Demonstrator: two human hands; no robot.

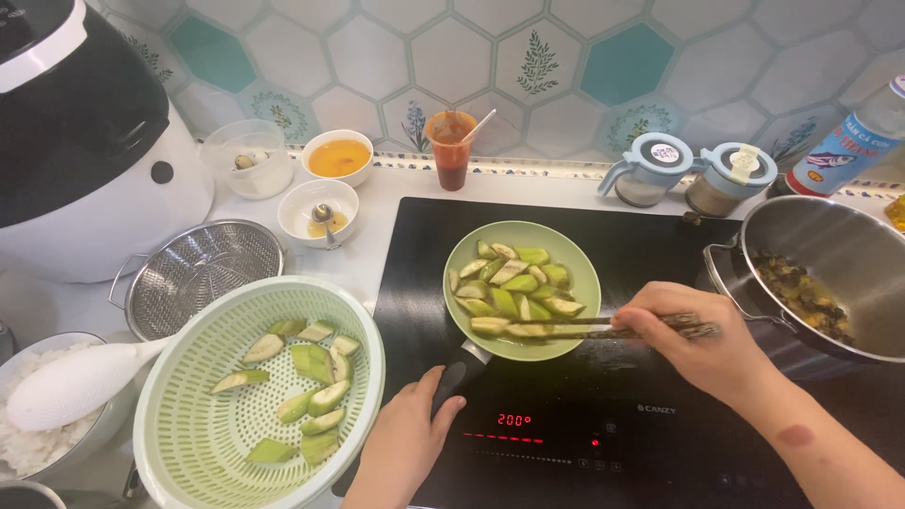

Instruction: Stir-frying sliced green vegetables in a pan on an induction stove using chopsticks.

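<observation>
Gripping the black handle (459, 374) of the green frying pan (577, 266), the left hand (407, 443) sits at the pan's near edge, while the right hand (702, 339), right of the pan, pinches chopsticks (603, 327) lying crosswise, tips pointing left over the vegetable wedges (514, 287).

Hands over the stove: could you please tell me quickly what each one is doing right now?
Left hand: closed around the pan handle.
Right hand: closed on chopsticks, tips at a vegetable slice in the green pan.
</observation>
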